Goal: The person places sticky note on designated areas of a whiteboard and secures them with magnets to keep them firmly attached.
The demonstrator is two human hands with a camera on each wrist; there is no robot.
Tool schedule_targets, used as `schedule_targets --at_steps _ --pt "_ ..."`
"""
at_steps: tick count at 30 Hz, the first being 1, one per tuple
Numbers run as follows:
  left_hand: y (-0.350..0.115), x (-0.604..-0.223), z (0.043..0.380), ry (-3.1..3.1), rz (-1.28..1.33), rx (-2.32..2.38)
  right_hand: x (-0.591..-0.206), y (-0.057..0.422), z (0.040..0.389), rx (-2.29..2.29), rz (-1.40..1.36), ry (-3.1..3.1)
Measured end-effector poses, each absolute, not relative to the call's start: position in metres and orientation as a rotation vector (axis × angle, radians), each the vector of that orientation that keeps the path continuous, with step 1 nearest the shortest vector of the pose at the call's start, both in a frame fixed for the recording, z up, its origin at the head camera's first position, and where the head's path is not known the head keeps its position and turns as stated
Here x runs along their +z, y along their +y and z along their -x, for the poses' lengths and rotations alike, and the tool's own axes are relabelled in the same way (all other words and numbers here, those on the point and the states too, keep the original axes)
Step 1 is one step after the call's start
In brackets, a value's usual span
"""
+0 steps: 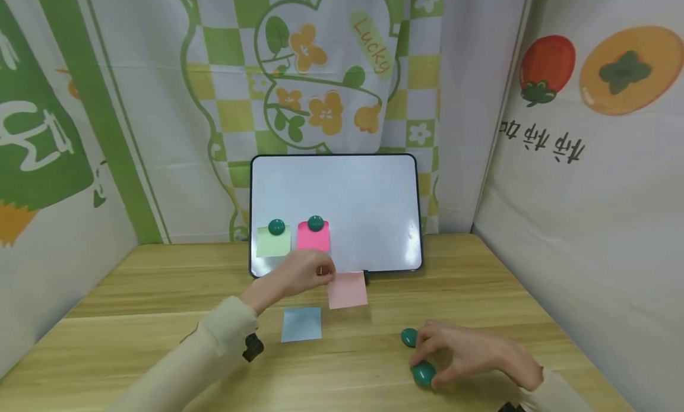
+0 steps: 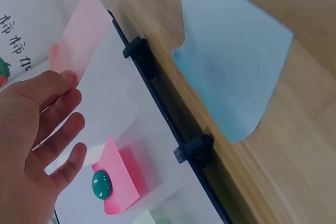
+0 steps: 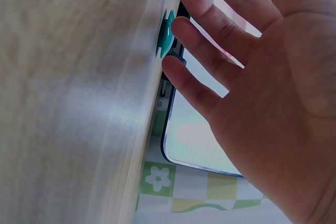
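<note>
Between thumb and forefinger, my left hand [image 1: 307,271] pinches a light pink sticky note [image 1: 348,290] by its upper left corner, in front of the lower edge of the whiteboard [image 1: 369,210]. In the left wrist view the same note [image 2: 85,38] stands out past the fingertips. My right hand [image 1: 467,349] pinches a round green magnet [image 1: 424,373] above the table's right part. A second green magnet [image 1: 409,337] lies on the table beside those fingers; the right wrist view shows it [image 3: 167,34] close to them.
On the whiteboard, green magnets hold a light green sticky note [image 1: 274,246] and a bright pink one [image 1: 314,238]. A blue sticky note [image 1: 301,325] lies on the wooden table [image 1: 160,323], near the left forearm. Patterned cloth [image 1: 230,56] hangs behind and at both sides.
</note>
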State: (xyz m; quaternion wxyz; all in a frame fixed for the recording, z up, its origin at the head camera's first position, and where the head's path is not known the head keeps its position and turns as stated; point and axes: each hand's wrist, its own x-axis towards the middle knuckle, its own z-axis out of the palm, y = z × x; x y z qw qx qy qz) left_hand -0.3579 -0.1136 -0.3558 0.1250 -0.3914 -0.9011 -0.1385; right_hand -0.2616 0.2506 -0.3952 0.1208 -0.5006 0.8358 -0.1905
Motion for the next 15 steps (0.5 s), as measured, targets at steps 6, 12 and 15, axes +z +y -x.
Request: schedule_targets --at_steps 6,12,15 --pt "-0.104 -0.351 0.375 -2.59 1.056 -0.302 -0.396 0.25 0.262 -0.552 1.487 2.437" --pt "-0.099 -0.35 0.391 -2.51 1.03 -0.252 -0.397 0.251 0.264 -0.537 1.483 2.436" --pt "-0.098 -0.349 0.399 -2.482 1.026 -0.245 -0.397 0.251 0.264 -0.531 1.476 2.441"
